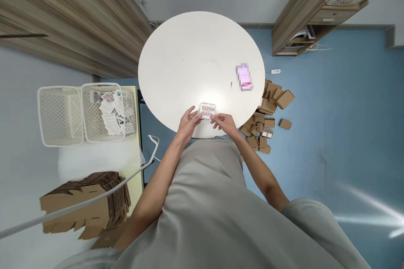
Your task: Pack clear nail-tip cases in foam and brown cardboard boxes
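Observation:
A small clear plastic case (207,110) with rows of pinkish bits inside is at the near edge of the white round table (202,46). My left hand (189,122) grips its left side, thumb at the lower corner and the index finger raised. On the opposite side, my right hand (225,123) pinches the lower right corner between thumb and fingertips. What exactly the pinkish bits are is too small to tell.
A blurred-out pink phone-like rectangle (244,77) lies on the table's right, beside a tiny dark object (231,85). Small cardboard boxes (261,122) are heaped on the floor. White baskets (102,112) and flattened cardboard (85,206) stand left, near a white curved bar (104,193).

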